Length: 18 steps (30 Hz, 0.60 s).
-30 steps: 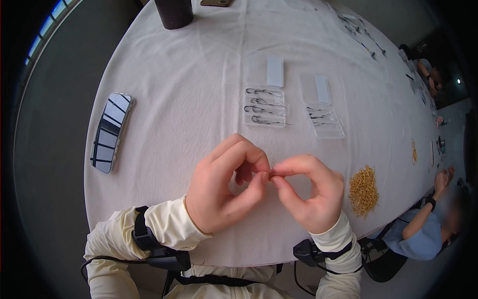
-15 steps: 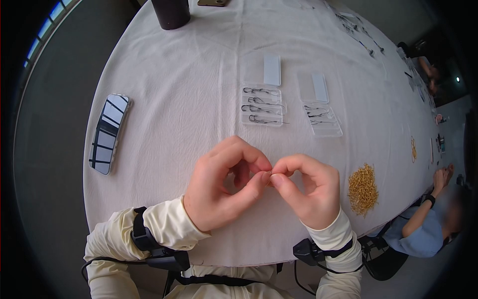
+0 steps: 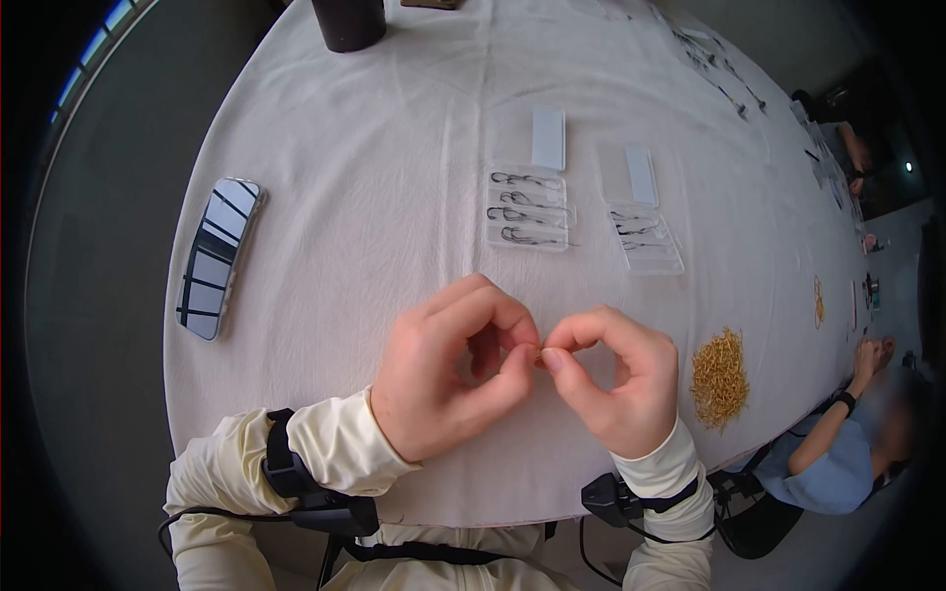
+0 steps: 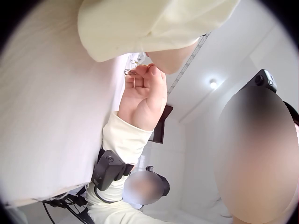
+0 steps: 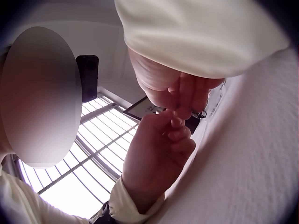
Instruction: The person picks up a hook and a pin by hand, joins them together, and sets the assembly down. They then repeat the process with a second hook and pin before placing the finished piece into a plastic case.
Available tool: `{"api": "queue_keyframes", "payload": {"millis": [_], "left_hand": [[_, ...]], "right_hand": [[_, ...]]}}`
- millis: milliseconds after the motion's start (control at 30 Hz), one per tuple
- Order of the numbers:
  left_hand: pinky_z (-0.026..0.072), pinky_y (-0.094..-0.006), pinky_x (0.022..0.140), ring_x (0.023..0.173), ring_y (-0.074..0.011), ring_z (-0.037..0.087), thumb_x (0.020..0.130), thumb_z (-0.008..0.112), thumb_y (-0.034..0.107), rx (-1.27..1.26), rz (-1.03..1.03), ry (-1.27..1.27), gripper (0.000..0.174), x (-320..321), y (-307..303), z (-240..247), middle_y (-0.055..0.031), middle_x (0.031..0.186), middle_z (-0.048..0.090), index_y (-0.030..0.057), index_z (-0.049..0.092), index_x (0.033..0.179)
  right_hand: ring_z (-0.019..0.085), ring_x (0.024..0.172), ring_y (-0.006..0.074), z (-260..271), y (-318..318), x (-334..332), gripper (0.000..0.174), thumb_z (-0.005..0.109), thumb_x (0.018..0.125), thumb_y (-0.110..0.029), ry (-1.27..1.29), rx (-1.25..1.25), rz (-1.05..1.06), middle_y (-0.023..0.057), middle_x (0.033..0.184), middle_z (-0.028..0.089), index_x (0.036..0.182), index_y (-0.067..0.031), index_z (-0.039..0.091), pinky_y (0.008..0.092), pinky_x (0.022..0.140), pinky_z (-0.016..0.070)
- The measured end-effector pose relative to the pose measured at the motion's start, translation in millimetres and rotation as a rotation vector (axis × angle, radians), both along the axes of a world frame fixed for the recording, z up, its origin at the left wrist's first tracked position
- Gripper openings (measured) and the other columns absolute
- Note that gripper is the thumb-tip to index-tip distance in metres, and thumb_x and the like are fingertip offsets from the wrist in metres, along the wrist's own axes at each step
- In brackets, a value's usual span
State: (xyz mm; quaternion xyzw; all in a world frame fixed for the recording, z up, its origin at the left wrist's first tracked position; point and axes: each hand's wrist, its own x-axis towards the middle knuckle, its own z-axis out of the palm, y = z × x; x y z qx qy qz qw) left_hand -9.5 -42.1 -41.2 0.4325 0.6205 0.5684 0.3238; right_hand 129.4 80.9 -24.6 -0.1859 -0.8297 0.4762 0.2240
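Note:
My left hand (image 3: 429, 379) and right hand (image 3: 631, 389) meet fingertip to fingertip above the near part of the table. Thumb and forefinger of each pinch at a tiny gold hook-shaped piece (image 4: 134, 61), mostly covered by the fingertips in the head view. In the left wrist view a dark curved hook (image 4: 128, 72) pokes out beside the right hand's fingers. Right of that hand lies a heap of small gold hook-like pieces (image 3: 719, 379). Beyond the hands are two opened clear boxes, the left box (image 3: 528, 241) and the right box (image 3: 652, 264), with dark hooks on thin lines in their slots.
A phone (image 3: 219, 261) lies at the left on the white tablecloth (image 3: 325, 197). A dark cup (image 3: 350, 25) stands at the far edge of view. Gold loops (image 3: 819, 300) and dark thin-stemmed items (image 3: 724, 89) lie right. Another person (image 3: 823, 463) sits at the right.
Both hands keep nearly the same place, their fingertips shifting slightly against each other around the small piece. The boxes, phone and gold heap stay put; the view sways a little.

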Motion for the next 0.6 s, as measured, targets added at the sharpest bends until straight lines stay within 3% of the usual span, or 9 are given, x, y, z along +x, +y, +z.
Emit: {"api": "queue_keyframes", "payload": {"millis": [267,600], "left_hand": [[0.0391,-0.0195,0.054,0.064,-0.0052,0.049,0.079,0.063,0.001,0.017,0.013,0.007,0.005,-2.4,2.0,-1.5,-0.0028,0.083,0.056,0.0007,0.060,0.083],[0.0368,-0.0196,0.054,0.064,-0.0043,0.046,0.081,0.061,0.003,-0.025,0.005,0.014,0.007,0.8,1.6,3.1,-0.0020,0.083,0.056,0.0013,0.059,0.087]], "right_hand": [[0.061,0.062,0.0177,2.5,1.6,-2.5,0.011,0.070,0.074,0.000,-0.001,0.146,-0.005,0.0019,0.070,0.065,0.080,-0.0059,0.063,0.0289,0.066,0.0434],[0.060,0.066,0.0180,-0.4,3.1,-2.2,0.010,0.068,0.075,0.001,0.023,0.085,0.009,0.0049,0.071,0.063,0.081,-0.0045,0.061,0.0299,0.062,0.0464]]}}
